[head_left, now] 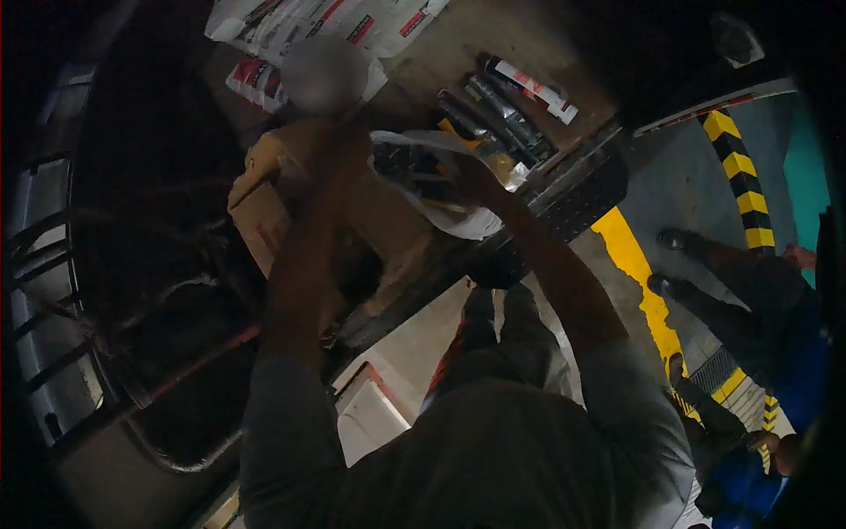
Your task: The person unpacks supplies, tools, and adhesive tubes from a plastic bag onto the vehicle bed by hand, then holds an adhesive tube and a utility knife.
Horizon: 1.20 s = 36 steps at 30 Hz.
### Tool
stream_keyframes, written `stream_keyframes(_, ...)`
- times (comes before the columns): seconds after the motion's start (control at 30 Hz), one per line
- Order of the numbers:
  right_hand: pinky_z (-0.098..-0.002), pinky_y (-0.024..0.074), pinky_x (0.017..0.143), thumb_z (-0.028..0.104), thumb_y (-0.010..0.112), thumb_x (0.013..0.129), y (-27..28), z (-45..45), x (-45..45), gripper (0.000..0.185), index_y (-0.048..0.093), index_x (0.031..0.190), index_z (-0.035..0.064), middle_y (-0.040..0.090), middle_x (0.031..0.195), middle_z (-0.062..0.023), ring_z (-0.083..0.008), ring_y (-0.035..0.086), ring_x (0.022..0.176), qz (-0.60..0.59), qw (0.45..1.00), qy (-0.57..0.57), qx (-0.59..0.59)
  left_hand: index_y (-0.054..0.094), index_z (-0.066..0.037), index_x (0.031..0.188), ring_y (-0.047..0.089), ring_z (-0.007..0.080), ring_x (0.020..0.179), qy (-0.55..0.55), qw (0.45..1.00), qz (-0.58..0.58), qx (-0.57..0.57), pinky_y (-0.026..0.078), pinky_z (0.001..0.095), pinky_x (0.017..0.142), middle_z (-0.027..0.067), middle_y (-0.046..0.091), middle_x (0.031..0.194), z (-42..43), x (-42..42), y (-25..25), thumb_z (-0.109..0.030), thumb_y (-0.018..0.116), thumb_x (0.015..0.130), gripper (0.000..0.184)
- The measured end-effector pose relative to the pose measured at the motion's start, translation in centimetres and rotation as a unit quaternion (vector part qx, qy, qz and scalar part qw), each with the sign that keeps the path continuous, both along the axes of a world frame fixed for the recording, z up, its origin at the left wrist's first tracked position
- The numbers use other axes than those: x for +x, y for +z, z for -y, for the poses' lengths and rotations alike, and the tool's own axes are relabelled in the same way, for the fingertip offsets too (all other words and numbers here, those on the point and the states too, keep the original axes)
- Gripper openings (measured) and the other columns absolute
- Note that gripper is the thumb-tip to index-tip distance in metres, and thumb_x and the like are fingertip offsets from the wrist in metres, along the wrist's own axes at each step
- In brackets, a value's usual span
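Note:
Ahead of me, a whitish plastic bag [467, 220] lies open at the edge of a work surface, with dark items partly visible inside. My right hand [476, 181] reaches over the bag's opening; its fingers are too dark to make out. My left hand [348, 145] is at the bag's left side, above a brown cardboard box [264, 220], and its fingers are lost in shadow. Right of the bag lie several dark tubes [507, 115] and a white and red tube [538, 91].
White and red printed packages [335, 26] lie at the top of the surface [423, 75]. Two people in blue [797, 353] are at the right, near a yellow floor line [639, 282] and a yellow-black striped barrier [745, 181]. Dark metal bars [44, 264] stand at left.

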State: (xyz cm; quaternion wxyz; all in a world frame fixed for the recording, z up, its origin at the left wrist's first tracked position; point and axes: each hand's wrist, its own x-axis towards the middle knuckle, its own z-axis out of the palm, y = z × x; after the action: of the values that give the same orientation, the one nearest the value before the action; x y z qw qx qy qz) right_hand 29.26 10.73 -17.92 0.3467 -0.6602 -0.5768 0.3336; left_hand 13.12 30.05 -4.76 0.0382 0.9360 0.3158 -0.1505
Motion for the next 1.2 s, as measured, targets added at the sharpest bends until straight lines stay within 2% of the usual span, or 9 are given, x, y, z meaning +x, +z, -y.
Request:
stream_keyframes(0.2,-0.0382,0.0454,0.087,0.031,0.061,0.081,0.2,-4.8,-2.7,0.05,0.05,0.122,0.0057,0.053,0.119,-0.0173,-0.0302,0.057,0.102,0.143,0.972,0.18,0.052,0.061,-0.004,0.089,0.063,0.0322,0.081,-0.006,0.997,-0.008,0.079,0.05,0.0434,0.069,0.0181,0.063,0.085,-0.6,-2.9,0.8,-0.018,0.058,0.079,0.018)
stream_keyframes(0.3,-0.0374,0.0459,0.087,0.03,0.061,0.081,0.1,-8.4,-6.0,0.049,0.05,0.123,0.0058,0.053,0.12,-0.0163,-0.0285,0.056,0.103,0.127,0.98,0.149,0.035,0.061,-0.004,0.092,0.061,0.0337,0.085,0.017,0.99,0.129,0.061,0.048,0.0434,0.075,0.0174,0.063,0.089,0.0,-4.6,0.1,-0.027,0.057,0.083,0.026)
stream_keyframes(0.5,-0.0356,0.0468,0.085,0.027,0.06,0.083,-0.4,-12.1,-8.4,0.047,0.05,0.124,0.006,0.053,0.121,-0.0142,-0.0249,0.056,0.104,0.068,0.992,0.098,-0.025,0.061,-0.012,0.11,0.056,0.0321,0.103,0.233,0.959,0.153,0.059,0.042,0.0416,0.092,0.0137,0.06,0.11,3.2,-2.5,1.0,-0.021,0.057,0.081,0.03)
stream_keyframes(0.63,-0.0345,0.0475,0.084,0.025,0.059,0.084,0.6,-10.1,-6.5,0.046,0.05,0.124,0.0061,0.053,0.121,-0.0128,-0.0226,0.056,0.105,-0.065,0.993,0.058,-0.081,0.058,-0.008,0.111,0.056,0.0328,0.1,0.288,0.945,0.153,-0.019,0.043,0.041,0.09,0.0164,0.06,0.107,3.4,-2.3,2.5,-0.028,0.055,0.084,0.033)
stream_keyframes(0.8,-0.0331,0.0482,0.083,0.023,0.058,0.085,5.1,-1.2,-1.6,0.044,0.049,0.125,0.0063,0.053,0.122,-0.0111,-0.0196,0.056,0.106,-0.393,0.898,-0.015,-0.196,0.059,-0.002,0.102,0.059,0.0353,0.09,0.269,0.909,0.302,-0.096,0.045,0.0421,0.083,0.0187,0.062,0.096,2.7,-4.8,-0.1,-0.033,0.056,0.084,0.036)
stream_keyframes(0.9,-0.0293,0.0458,0.086,0.021,0.055,0.086,6.8,5.6,1.5,0.043,0.047,0.127,0.0082,0.051,0.125,-0.0079,-0.0163,0.053,0.108,-0.527,0.839,-0.036,-0.13,0.058,-0.001,0.103,0.059,0.035,0.091,0.212,0.938,0.249,-0.115,0.045,0.0423,0.083,0.0185,0.061,0.099,3.0,-4.5,1.8,-0.031,0.056,0.085,0.034)
stream_keyframes(1.0,-0.0365,0.0393,0.095,0.029,0.056,0.085,7.7,10.2,4.9,0.053,0.041,0.131,0.0074,0.049,0.128,-0.0094,-0.0217,0.048,0.114,-0.596,0.786,-0.12,-0.107,0.059,-0.003,0.102,0.056,0.0344,0.098,0.143,0.97,0.157,-0.12,0.045,0.0421,0.084,0.0183,0.061,0.103,2.1,-3.8,2.3,-0.03,0.057,0.084,0.033)
stream_keyframes(1.07,-0.0433,0.0349,0.101,0.035,0.058,0.085,6.9,11.9,6.5,0.061,0.036,0.134,0.0063,0.048,0.128,-0.0112,-0.0263,0.045,0.119,-0.668,0.702,-0.206,-0.137,0.059,-0.004,0.103,0.055,0.033,0.101,0.064,0.958,0.277,-0.024,0.045,0.0424,0.085,0.0181,0.06,0.103,1.4,-2.7,0.3,-0.027,0.057,0.083,0.031)
stream_keyframes(1.2,-0.0366,0.0386,0.097,0.027,0.06,0.083,7.0,12.2,6.9,0.061,0.036,0.134,0.0031,0.051,0.124,-0.0119,-0.024,0.051,0.112,-0.602,0.756,-0.233,-0.112,0.055,-0.005,0.112,0.052,0.0322,0.107,-0.051,0.988,0.143,0.014,0.042,0.0418,0.091,0.0172,0.057,0.112,3.1,1.5,0.5,-0.021,0.055,0.081,0.035)
